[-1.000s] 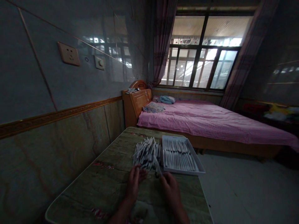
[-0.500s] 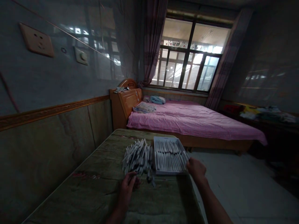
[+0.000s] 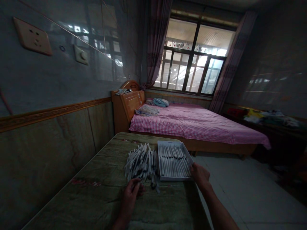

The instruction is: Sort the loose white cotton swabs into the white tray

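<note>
A loose heap of thin white sticks [image 3: 141, 164] lies on the marble-patterned tabletop [image 3: 96, 204], with dark marks among them. To its right stands a white rectangular tray [image 3: 175, 178], holding many similar sticks side by side. My left hand [image 3: 130, 195] curves over the heap's near end, its fingertips among the sticks. Whether it holds any is hard to see. My right hand [image 3: 200, 175] touches the tray's near right corner, and its fingers are partly hidden.
The table's right edge runs close beside the tray, with a pale tiled floor beyond it. Farther ahead stand a bed with a pink gingham sheet [image 3: 192, 124] and a wooden headboard [image 3: 128, 107]. A tiled wall runs along the table's left side.
Over the last second my right hand moved from the heap's near end to the tray's corner. My view turned left. Little has changed in the last half second.
</note>
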The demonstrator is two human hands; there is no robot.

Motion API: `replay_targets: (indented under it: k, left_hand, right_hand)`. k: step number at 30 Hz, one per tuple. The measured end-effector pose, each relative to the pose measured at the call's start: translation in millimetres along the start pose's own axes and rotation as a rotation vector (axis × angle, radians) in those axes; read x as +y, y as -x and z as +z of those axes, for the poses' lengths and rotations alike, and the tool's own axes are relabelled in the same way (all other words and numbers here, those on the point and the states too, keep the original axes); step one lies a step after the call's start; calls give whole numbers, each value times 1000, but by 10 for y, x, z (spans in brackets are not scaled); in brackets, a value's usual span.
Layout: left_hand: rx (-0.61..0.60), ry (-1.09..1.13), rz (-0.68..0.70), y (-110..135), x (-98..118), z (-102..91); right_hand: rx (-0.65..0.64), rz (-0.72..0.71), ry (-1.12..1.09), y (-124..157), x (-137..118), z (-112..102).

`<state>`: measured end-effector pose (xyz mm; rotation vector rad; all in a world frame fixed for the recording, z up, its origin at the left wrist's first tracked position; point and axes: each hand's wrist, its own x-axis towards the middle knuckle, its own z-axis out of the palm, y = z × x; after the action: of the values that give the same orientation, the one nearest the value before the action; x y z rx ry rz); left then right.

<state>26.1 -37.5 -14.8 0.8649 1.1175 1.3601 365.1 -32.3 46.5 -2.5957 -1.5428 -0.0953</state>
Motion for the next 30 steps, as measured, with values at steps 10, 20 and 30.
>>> replay_targets:
  k: [10, 20, 30]
  left_hand:
    - [11, 47, 24, 11, -33, 0]
    - [-71, -417, 401, -477, 327, -52]
    - [-688, -1339, 799, -1280, 252, 688]
  right_hand:
    - [280, -641, -679, 924, -1005, 117]
    - [582, -916, -759, 1428, -1570, 611]
    - [663, -799, -766, 1237, -1546, 1078]
